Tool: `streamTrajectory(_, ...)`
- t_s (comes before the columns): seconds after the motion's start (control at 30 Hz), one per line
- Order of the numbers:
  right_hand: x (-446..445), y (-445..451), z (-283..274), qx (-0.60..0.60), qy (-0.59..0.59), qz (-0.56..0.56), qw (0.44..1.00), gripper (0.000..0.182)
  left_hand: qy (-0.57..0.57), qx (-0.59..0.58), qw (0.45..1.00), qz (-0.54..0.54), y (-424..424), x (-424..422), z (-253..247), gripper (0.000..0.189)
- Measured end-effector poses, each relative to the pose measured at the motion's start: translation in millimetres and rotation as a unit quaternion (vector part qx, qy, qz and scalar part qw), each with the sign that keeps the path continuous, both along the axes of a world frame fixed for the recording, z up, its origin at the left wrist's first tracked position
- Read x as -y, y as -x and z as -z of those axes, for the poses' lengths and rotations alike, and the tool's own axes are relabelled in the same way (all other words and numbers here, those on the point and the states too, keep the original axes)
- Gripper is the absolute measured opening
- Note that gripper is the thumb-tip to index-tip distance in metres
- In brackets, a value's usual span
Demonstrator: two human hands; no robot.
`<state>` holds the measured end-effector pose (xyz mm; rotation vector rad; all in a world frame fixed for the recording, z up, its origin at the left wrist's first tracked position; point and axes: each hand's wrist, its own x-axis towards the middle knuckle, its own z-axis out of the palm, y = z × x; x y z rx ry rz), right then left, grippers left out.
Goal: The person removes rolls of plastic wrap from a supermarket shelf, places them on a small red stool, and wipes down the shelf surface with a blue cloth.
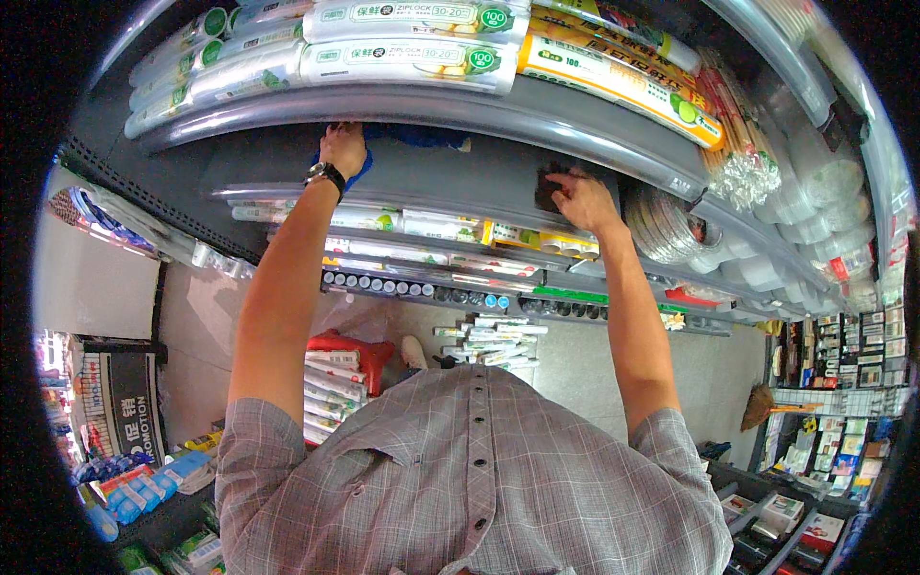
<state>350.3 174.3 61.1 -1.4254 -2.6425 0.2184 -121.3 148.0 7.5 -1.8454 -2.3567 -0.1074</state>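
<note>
My left hand, with a watch on the wrist, is on the grey shelf board below the upper shelf's front rail. Blue cloth shows under and beside this hand, partly hidden by the rail. Farther right, my right hand reaches onto the same board with its index finger stretched out. Its fingers lie over a dark patch, whose nature I cannot make out. Nothing shows clearly in its grip.
Rolls of zip bags and a yellow-edged roll fill the shelf above. Bundled skewers and foil trays sit to the right. On the floor are piled rolls and a red container beside more rolls.
</note>
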Motion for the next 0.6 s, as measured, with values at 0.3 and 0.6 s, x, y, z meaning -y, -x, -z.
streamTrajectory(0.3, -1, -3, 2, -0.027, -0.001, 0.037, 0.999, 0.056, -0.032, -0.009, 0.999, 0.01, -1, -3, 4, 0.049)
streamTrajectory(0.6, 33, 116, -28, -0.226, 0.077, -0.046, 0.97, 0.091, 0.024, 0.207, 0.971, 0.118, -120, 7, -50, 0.06)
